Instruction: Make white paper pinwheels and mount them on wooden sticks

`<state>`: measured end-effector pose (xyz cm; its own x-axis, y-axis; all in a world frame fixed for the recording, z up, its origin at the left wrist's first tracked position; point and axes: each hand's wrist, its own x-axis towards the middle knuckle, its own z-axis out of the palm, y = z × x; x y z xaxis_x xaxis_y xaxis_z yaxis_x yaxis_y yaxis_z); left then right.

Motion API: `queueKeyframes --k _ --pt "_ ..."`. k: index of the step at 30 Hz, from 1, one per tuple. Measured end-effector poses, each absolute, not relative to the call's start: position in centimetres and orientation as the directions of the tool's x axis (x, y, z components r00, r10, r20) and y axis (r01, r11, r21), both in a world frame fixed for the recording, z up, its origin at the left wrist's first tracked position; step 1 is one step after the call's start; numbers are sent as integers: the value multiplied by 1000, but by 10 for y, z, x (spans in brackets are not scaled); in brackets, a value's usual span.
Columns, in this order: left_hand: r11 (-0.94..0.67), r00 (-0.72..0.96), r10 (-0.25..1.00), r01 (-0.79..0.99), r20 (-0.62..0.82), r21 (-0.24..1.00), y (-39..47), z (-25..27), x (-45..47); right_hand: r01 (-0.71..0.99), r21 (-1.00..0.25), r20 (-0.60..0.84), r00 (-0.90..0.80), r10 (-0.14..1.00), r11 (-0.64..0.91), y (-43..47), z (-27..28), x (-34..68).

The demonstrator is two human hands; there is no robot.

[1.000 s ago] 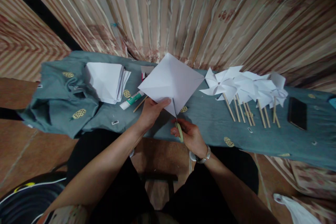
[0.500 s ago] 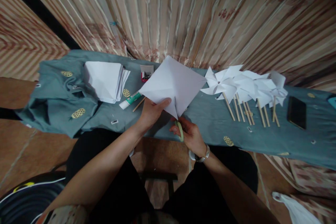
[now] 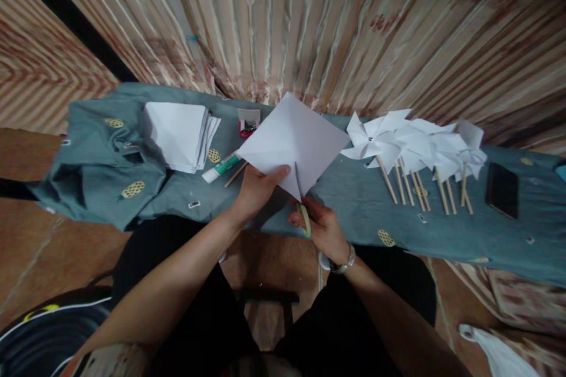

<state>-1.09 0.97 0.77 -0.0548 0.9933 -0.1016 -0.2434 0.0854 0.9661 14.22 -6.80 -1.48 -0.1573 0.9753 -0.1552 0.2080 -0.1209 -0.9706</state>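
My left hand pinches a square of white paper near its lower left edge, thumb on top. The sheet is held up with a corner pointing at me, and a slit runs inward from that corner. Around the green handle of a pair of scissors my right hand is closed. The blades sit at the near corner, mostly hidden by the paper. Just beyond the sheet's left edge lie a glue stick, a wooden stick and a small red box of metal pieces.
A stack of white paper lies on the left of the cloth-covered table. Several paper pinwheels on wooden sticks overlap at the right, beside a dark phone. A pleated curtain hangs along the back edge.
Hardly anything differs. The whole view has shifted slightly, and both hands keep their hold on the paper and scissors at the same corner.
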Motion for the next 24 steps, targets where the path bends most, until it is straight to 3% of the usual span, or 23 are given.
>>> queueKeyframes --k 24 --pt "58 -30 997 -235 -66 970 7 7 -7 46 -980 -197 -138 971 -192 -66 -10 137"
